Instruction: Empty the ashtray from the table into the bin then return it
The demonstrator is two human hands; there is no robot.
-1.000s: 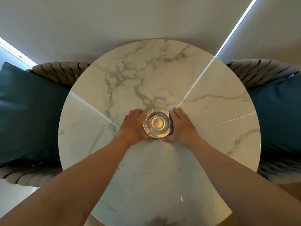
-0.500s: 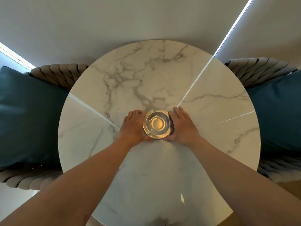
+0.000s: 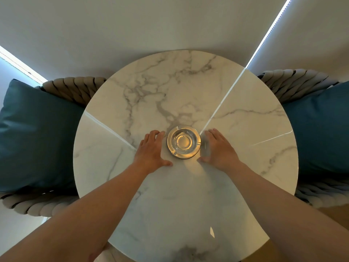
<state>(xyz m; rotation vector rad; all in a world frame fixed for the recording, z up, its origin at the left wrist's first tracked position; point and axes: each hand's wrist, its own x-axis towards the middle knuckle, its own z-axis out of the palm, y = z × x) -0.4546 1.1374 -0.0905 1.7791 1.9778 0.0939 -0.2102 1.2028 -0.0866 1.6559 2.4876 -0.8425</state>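
Observation:
A round clear glass ashtray [image 3: 183,141] stands near the middle of the round white marble table [image 3: 236,186]. Its bowl looks empty apart from a few dark specks. My left hand [image 3: 152,151] hovers just left of the ashtray, fingers apart, a small gap from the glass. My right hand [image 3: 219,148] is just right of it, also spread and not touching. Neither hand holds anything. No bin is in view.
Two woven rope chairs flank the table, each with a teal cushion: the left cushion [image 3: 35,137] and the right cushion [image 3: 321,129]. A plain wall runs behind the table. Bright light strips cross the upper left and upper right.
Both hands were gripping the ashtray's sides; they have now let go and moved slightly outward. The ashtray stays where it was on the table.

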